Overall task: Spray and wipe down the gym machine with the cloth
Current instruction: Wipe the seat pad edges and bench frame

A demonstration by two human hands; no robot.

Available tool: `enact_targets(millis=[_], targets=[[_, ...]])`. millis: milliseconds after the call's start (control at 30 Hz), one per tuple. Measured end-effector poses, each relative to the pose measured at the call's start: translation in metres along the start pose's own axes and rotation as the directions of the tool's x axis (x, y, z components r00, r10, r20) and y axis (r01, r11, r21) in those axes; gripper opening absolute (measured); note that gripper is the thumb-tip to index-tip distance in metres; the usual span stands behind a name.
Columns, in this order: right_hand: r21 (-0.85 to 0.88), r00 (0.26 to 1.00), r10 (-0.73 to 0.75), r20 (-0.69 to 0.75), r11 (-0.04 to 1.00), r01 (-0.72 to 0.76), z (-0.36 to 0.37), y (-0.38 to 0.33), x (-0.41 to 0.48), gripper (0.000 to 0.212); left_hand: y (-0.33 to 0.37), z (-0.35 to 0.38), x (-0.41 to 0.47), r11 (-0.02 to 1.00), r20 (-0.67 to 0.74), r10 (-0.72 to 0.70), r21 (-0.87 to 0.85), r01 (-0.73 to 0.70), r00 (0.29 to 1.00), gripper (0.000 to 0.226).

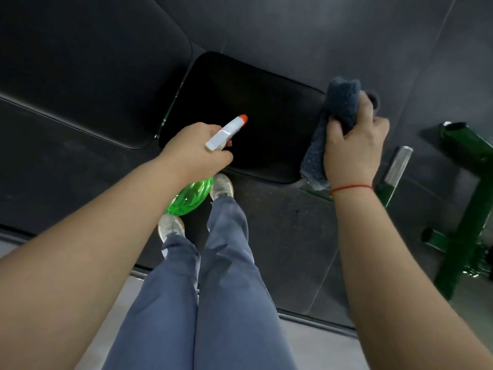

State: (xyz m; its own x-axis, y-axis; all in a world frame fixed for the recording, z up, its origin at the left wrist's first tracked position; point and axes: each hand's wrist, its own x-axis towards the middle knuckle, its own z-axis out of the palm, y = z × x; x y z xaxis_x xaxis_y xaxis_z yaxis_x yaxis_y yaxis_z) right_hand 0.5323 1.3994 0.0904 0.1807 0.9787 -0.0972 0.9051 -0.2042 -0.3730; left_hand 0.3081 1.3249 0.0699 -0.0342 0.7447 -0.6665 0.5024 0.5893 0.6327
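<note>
The black seat pad of the gym machine lies just in front of the person, low down, between the two hands. It is a dark, smooth cushion with round corners. It looks a little longer from left to right than from front to back, and it sits a bit crooked. It is too dark to tell if it is wet yet.

The left hand is at the near edge of the pad. Its fingers are curled round the neck of a spray bottle. The bottle is clear green with a white top and an orange tip. The tip points away from the person, over the middle of the pad.

The right hand is at the right edge of the pad. It grips a fuzzy blue-grey cloth, bunched up in the fingers. The cloth hangs along that edge, but I cannot tell if it touches the pad.

I think a spray comes next. Then the cloth only has to slide left across the pad.

A bigger dark pad lies to the left. A green metal frame stands on the right.
</note>
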Motion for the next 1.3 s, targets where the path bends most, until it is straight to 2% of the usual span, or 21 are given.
enact_targets(millis=[100, 167, 267, 400, 533, 667, 733, 867, 933, 1033, 1133, 1200, 1233, 1300], targets=[[0.027, 0.996, -0.026, -0.082, 0.999, 0.028, 0.009, 0.006, -0.05, 0.058, -0.01, -0.002, -0.017, 0.999, 0.006, 0.033, -0.009, -0.033, 0.999, 0.007], [-0.028, 0.993, -0.069, -0.094, 0.997, 0.067, 0.014, 0.008, -0.076, 0.059, -0.016, -0.003, -0.026, 0.999, 0.014, 0.045, -0.015, -0.045, 0.999, 0.006], [-0.212, 0.978, -0.184, -0.095, 0.964, 0.16, 0.017, 0.001, -0.09, 0.059, -0.025, -0.005, -0.036, 0.999, 0.011, 0.048, -0.007, -0.048, 0.999, 0.017], [-0.484, 0.927, -0.375, -0.008, 0.813, 0.324, 0.019, -0.02, -0.055, 0.051, -0.031, -0.006, -0.038, 0.998, 0.001, 0.06, -0.035, -0.06, 0.998, 0.022], [-0.581, 0.934, -0.348, 0.084, 0.744, 0.33, 0.021, -0.047, 0.002, 0.049, -0.032, -0.007, -0.038, 0.994, -0.014, 0.088, -0.068, -0.089, 0.996, 0.016], [-0.598, 0.963, -0.214, 0.163, 0.755, 0.269, 0.022, -0.067, 0.05, 0.045, -0.035, -0.008, -0.041, 0.989, -0.061, 0.117, -0.082, -0.122, 0.991, 0.016], [-0.616, 0.956, -0.245, 0.162, 0.732, 0.292, 0.024, -0.066, 0.045, 0.044, -0.036, -0.007, -0.044, 0.987, -0.088, 0.12, -0.099, -0.128, 0.989, 0.014], [-0.61, 0.848, -0.512, 0.137, 0.631, 0.479, 0.029, -0.042, -0.012, 0.046, -0.037, -0.002, -0.051, 0.988, -0.115, 0.094, -0.111, -0.107, 0.989, 0.004], [-0.597, 0.789, -0.59, 0.174, 0.574, 0.561, 0.033, -0.032, -0.042, 0.045, -0.037, 0.0, -0.054, 0.989, -0.119, 0.072, -0.119, -0.086, 0.99, 0.01], [-0.573, 0.742, -0.634, 0.219, 0.532, 0.623, 0.042, -0.028, -0.074, 0.042, -0.034, 0.002, -0.057, 0.989, -0.139, 0.031, -0.138, -0.05, 0.99, 0.018], [-0.503, 0.642, -0.706, 0.299, 0.455, 0.735, 0.044, -0.022, -0.087, 0.041, -0.031, 0.004, -0.06, 0.985, -0.15, 0.014, -0.167, -0.039, 0.989, 0.006], [-0.433, 0.535, -0.759, 0.372, 0.368, 0.823, 0.035, -0.017, -0.085, 0.044, -0.03, 0.005, -0.061, 0.982, -0.156, 0.005, -0.184, -0.034, 0.988, 0.032], [-0.399, 0.5, -0.773, 0.391, 0.347, 0.849, 0.03, -0.015, -0.08, 0.045, -0.03, 0.005, -0.062, 0.981, -0.16, 0.004, -0.192, -0.035, 0.987, 0.034], [-0.375, 0.511, -0.772, 0.378, 0.377, 0.847, 0.018, -0.012, -0.065, 0.044, -0.031, 0.008, -0.061, 0.98, -0.17, 0.005, -0.194, -0.039, 0.985, 0.02]])
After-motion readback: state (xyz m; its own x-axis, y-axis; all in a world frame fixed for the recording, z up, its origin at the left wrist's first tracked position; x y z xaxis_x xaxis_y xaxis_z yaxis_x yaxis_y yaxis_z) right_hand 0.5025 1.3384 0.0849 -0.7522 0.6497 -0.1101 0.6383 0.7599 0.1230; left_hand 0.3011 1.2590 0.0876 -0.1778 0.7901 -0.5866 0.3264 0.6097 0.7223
